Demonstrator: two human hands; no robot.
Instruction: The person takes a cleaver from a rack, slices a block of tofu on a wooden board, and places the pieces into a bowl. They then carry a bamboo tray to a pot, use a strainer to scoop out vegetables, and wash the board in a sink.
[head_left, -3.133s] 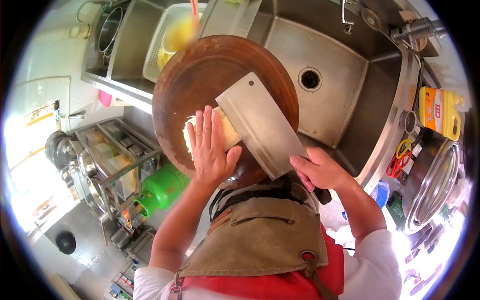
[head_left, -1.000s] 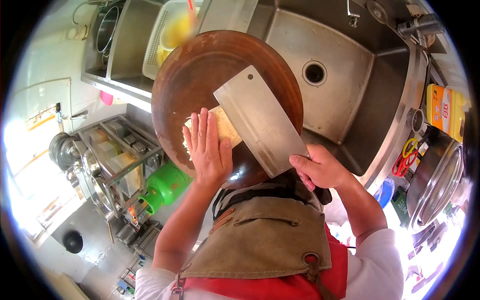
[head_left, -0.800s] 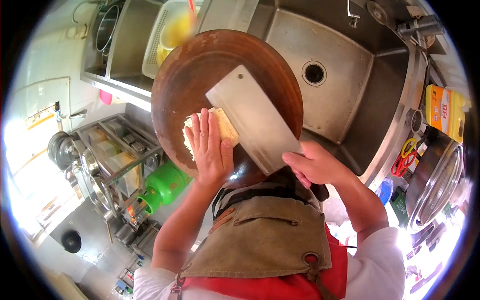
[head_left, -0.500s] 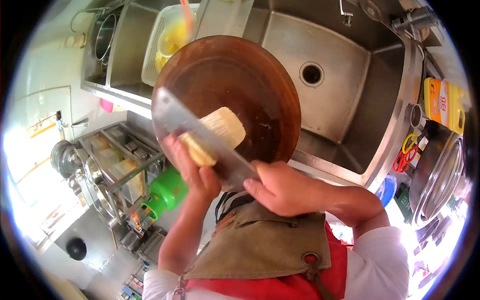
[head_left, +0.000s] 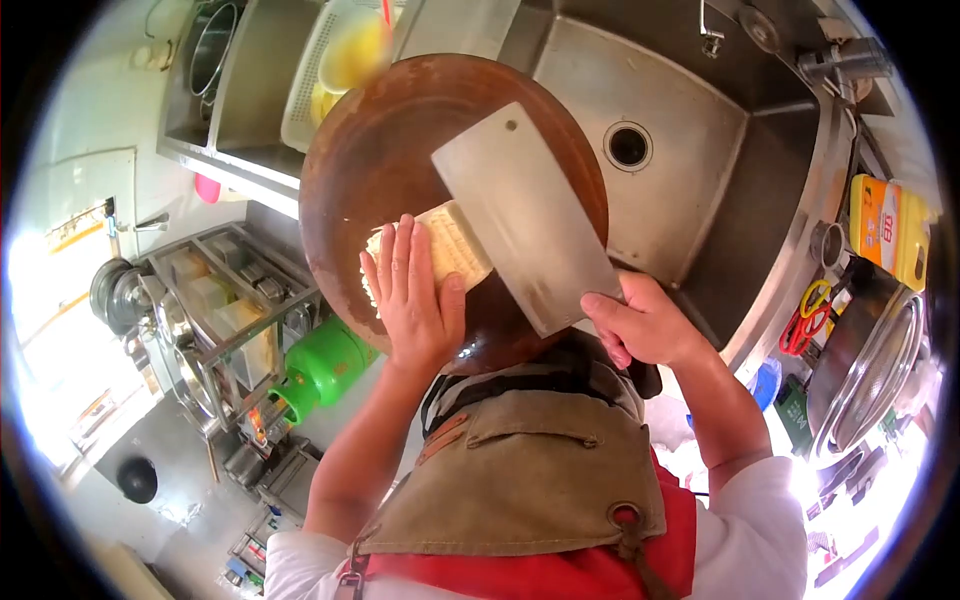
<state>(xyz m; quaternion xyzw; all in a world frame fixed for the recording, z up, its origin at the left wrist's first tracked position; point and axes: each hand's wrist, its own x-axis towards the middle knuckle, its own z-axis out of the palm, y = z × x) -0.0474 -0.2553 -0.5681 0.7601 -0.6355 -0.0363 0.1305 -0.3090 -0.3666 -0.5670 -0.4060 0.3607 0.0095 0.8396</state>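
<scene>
A pale block of food [head_left: 452, 245], with fine cut lines across it, lies on a round brown wooden board [head_left: 350, 150]. My left hand [head_left: 412, 295] rests on the block's left part, palm down with fingers stretched out. My right hand [head_left: 640, 318] is wrapped round the handle of a wide cleaver [head_left: 530, 215]. The cleaver's blade lies broadside to the camera, at the right end of the block, and hides part of the board. Thin pale strips show at the block's left edge.
Behind the board on the right is a steel sink [head_left: 665, 100]. A white basket [head_left: 303, 90] holds a bowl with yellow contents at the back left. A green gas cylinder [head_left: 330, 362] stands at the left. Red-handled scissors [head_left: 803, 328] and a yellow jug [head_left: 912, 240] are at the right.
The cleaver has moved right, off the middle of the block, and its broad face now shows. My left hand has moved right and up and now lies flat on the block.
</scene>
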